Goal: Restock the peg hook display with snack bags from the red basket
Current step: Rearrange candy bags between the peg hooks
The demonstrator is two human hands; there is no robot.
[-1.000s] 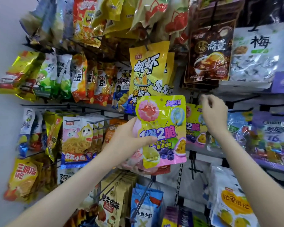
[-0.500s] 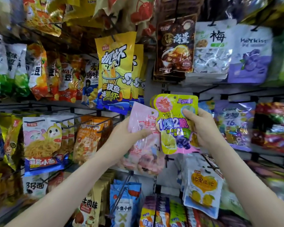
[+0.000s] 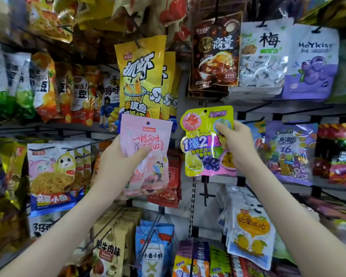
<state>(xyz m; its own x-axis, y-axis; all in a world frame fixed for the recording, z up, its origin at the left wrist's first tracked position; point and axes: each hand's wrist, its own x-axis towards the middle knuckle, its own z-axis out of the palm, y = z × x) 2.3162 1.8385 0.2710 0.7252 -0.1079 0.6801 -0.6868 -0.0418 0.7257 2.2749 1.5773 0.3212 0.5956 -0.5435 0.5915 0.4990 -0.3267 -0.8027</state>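
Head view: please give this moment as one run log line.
left hand: holds pink bag | right hand: holds yellow bag | stage: both bags held up before peg hooks

Above my left hand hangs a yellow shrimp-snack bag; to that hand's left is a cartoon noodle bag. Above my right hand hangs a dark brown bag, with a purple HeYkiss bag further right. Below that hand is a white bag with a yellow heart, beside a slotted metal upright.
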